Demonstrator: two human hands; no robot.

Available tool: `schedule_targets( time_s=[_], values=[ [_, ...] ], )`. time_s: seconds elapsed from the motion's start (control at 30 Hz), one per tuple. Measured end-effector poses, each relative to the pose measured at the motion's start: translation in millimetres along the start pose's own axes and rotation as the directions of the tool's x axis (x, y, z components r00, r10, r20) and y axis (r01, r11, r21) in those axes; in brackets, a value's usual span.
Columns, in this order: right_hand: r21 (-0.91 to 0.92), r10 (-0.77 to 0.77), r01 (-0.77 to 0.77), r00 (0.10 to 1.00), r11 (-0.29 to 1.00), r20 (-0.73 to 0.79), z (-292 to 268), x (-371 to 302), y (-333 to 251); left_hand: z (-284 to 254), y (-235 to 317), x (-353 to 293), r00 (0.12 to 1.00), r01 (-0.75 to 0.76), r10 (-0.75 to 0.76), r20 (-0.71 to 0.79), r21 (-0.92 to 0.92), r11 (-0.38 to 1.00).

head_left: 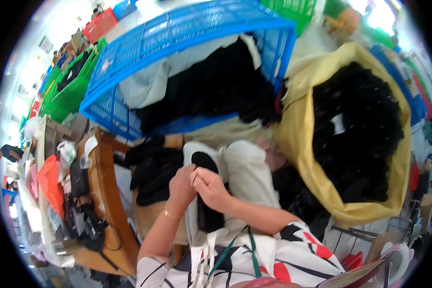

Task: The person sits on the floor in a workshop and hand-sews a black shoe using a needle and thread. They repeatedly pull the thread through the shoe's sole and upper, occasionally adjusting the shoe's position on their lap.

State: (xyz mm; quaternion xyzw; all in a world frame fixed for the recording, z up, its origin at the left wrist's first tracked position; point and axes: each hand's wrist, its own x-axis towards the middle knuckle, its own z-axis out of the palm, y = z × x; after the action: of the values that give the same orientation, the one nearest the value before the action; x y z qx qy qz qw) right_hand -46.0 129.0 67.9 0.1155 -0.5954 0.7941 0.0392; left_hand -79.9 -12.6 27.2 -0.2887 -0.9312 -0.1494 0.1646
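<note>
My left hand point(181, 186) and my right hand point(210, 189) meet above my lap, fingertips touching. Both have their fingers closed in a pinch; whatever is between them is too small or hidden to make out. Beneath them a long black cloth piece with a rounded end, like a sock point(210, 220), lies over my pale-covered leg point(247, 168). Part of it is hidden by my right hand and wrist. Just left of my knees sits a pile of folded black cloth pieces point(157, 173).
Ahead, a tipped blue plastic crate point(177, 41) holds black cloth and a pale liner. A yellow sack point(300, 137) full of small black pieces stands at right. At left is a cluttered wooden table point(103, 192); a pink-and-white fan point(397, 261) is at lower right.
</note>
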Motion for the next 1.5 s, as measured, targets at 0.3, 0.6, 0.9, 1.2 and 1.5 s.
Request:
schedule_targets(
  time_s=[0.3, 0.6, 0.9, 1.2, 1.5],
  values=[
    [-0.005, 0.002, -0.002, 1.000, 1.000, 0.012, -27, -60, -31, -3, 20, 6, 0.914, -0.326, 0.356, 0.193, -0.170, 0.930],
    [-0.208, 0.033, -0.039, 0.999, 0.977, -0.034, -33, -115, -36, 26, 53, -34, 0.844, -0.206, 0.298, 0.446, -0.243, 0.948],
    [-0.300, -0.003, -0.022, 0.997, 0.954, -0.081, -61, -106, -16, -5, 72, -9, 0.706, -0.025, 0.198, 0.680, -0.255, 0.967],
    [-0.703, -0.274, 0.204, 0.962, 0.682, 0.013, -80, -98, -40, -26, 67, -3, 0.826, 0.493, -0.137, 0.547, -0.582, 0.647],
    [-0.696, 0.003, 0.031, 0.999, 0.717, 0.048, -113, -133, -46, -1, 50, -33, 0.457, 0.889, -0.101, 0.884, -0.450, 0.089]
  ],
)
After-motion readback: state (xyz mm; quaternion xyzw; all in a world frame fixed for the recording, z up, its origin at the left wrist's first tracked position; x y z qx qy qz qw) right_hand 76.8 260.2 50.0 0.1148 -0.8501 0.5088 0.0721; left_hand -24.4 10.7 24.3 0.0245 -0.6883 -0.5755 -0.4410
